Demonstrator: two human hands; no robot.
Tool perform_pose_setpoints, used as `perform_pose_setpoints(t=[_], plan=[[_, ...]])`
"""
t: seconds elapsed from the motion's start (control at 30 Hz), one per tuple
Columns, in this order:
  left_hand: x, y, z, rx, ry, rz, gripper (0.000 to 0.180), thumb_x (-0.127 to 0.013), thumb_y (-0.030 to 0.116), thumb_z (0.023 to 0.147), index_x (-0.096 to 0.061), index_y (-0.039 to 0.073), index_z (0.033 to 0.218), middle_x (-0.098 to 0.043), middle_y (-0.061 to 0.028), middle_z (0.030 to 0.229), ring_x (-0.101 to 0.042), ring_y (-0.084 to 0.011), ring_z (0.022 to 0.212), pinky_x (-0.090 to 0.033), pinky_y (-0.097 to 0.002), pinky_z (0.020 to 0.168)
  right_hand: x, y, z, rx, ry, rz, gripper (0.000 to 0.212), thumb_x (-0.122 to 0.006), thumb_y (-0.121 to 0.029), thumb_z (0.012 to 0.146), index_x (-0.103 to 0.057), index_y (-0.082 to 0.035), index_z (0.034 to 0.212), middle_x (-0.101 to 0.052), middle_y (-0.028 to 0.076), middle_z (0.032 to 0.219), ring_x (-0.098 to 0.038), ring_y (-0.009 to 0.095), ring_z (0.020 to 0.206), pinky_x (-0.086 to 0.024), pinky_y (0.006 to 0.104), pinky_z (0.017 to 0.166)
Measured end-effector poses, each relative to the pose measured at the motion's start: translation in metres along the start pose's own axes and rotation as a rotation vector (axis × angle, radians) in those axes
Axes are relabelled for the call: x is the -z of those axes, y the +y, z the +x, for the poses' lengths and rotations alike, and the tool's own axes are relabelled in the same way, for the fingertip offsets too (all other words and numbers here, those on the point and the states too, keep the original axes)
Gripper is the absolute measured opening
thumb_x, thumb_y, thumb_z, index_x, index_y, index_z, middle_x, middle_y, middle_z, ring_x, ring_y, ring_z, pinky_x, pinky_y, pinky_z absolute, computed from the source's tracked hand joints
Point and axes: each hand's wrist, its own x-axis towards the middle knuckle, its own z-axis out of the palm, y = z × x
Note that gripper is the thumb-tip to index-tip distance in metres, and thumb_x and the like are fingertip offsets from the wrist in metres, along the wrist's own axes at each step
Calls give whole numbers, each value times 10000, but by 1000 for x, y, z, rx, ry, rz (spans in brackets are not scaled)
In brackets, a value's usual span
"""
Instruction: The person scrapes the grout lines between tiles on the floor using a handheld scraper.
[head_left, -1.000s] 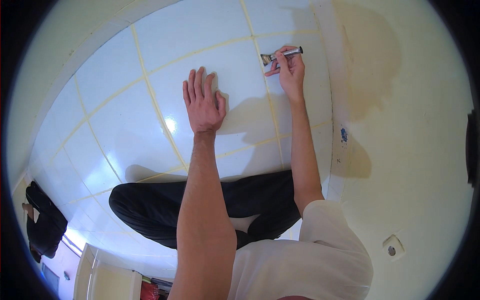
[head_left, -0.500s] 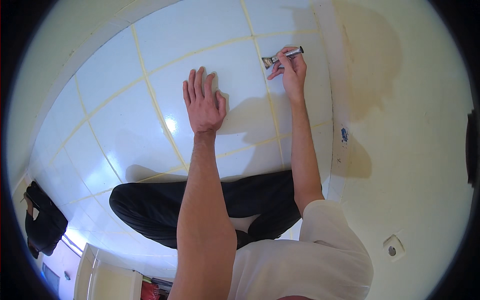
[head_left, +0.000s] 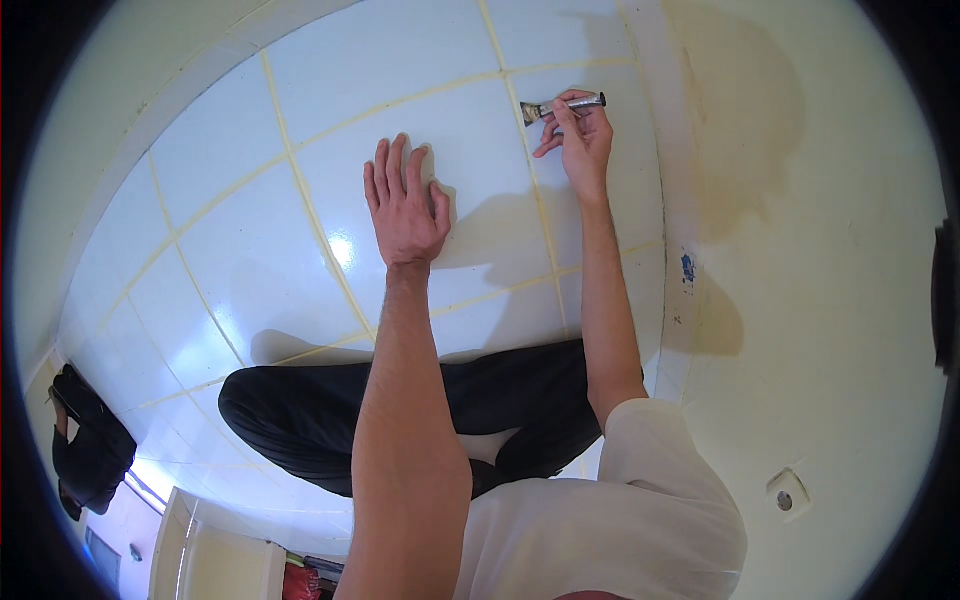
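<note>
My right hand is closed round the silver handle of a small scraper, which has a black end cap. Its flared, stained tip points left and lies at a yellowish grout line between pale glossy tiles. On the tile to the left, my left hand rests palm down with its fingers apart and holds nothing. Whether the tip presses on the grout or just hovers over it, I cannot tell.
My crossed legs in black trousers rest on the tiled floor. A cream wall with a socket-like fitting rises at right. At lower left are a dark heap of cloth and a pale open box or cabinet.
The scraper has turned in my right hand, so its handle lies more level and its flared tip sits slightly higher and farther left. My left hand has barely moved.
</note>
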Motion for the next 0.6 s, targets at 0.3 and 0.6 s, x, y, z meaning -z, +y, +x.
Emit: perform_pose_setpoints(t=[0.3,0.6], plan=[[1,0,0,1,-5,-2,510,-539,173,947,-494,121,1453,-390,-114,1617,-289,-333,1560,-192,-551,1295,2,0,0,-44,-4,3,136,-643,-103,1042,-580,-13,1123,-614,84,816,-612,123,580,-579,313,433],[1,-1,0,-7,5,3,511,-540,174,949,-494,112,1454,-397,-120,1613,-293,-334,1560,-191,-553,1294,0,-1,-1,-22,20,-4,126,-654,-112,1034,-586,-25,1092,-602,86,774,-601,131,540,-545,310,391]])
